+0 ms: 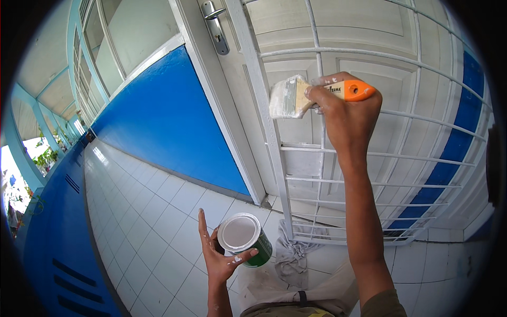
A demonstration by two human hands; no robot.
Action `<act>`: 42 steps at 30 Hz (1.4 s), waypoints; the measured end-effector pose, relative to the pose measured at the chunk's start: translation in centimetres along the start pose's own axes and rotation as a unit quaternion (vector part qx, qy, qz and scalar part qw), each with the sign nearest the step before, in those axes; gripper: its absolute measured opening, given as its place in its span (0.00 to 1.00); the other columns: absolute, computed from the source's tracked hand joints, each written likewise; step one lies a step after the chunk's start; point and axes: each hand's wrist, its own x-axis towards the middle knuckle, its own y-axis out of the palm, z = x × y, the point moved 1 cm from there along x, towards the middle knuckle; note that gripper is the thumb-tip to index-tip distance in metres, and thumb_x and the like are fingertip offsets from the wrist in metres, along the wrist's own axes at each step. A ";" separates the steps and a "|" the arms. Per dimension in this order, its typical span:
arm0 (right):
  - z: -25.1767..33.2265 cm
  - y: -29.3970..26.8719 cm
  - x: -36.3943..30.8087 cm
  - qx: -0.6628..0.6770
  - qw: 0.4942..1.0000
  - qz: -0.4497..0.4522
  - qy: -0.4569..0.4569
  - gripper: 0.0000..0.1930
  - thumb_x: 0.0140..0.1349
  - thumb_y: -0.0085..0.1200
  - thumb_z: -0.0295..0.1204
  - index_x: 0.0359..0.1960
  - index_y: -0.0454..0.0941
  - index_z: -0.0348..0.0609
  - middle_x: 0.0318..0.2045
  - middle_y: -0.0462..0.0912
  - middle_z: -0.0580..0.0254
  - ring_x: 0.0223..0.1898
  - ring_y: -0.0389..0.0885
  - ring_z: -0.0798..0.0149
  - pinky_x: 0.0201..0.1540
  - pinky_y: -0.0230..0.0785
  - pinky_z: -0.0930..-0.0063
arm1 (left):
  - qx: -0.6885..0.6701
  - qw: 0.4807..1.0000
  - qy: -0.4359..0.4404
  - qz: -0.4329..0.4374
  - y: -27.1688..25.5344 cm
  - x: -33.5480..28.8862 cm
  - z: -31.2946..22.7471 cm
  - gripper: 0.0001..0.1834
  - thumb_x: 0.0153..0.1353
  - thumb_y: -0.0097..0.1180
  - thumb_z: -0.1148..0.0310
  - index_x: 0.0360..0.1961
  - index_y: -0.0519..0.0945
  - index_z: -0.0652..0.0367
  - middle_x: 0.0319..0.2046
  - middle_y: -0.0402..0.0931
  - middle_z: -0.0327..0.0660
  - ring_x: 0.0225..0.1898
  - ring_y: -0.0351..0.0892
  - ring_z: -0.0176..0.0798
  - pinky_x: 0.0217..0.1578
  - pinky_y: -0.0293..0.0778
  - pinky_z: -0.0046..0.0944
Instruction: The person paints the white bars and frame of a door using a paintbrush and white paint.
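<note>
In my right hand is a wide paintbrush with a wooden handle and an orange tip. White paint coats its bristles, which lie against the upright edge bar of a white metal grille gate. My left hand holds a green paint can from its side, the thumb across the front and the index finger stretched up. The can's top is off, its rim smeared white, and pale paint shows inside. White flecks dot the fingers of both hands.
Behind the grille stands a white panelled door with a metal lever handle. A grey rag lies on the tiled floor under the gate. Left are a blue wall panel and a low blue parapet along the corridor.
</note>
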 end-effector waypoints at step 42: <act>-4.2 -5.3 -11.9 -0.087 0.954 -0.044 -0.285 0.10 0.54 0.68 0.13 0.37 0.84 0.34 0.36 0.87 0.46 0.38 0.89 0.52 0.44 0.85 0.66 | -0.040 0.999 -0.005 0.025 -0.9 -1.1 2.4 0.83 0.27 0.88 0.68 0.81 0.39 0.52 0.49 0.82 0.60 0.55 0.84 0.57 0.62 0.77 0.56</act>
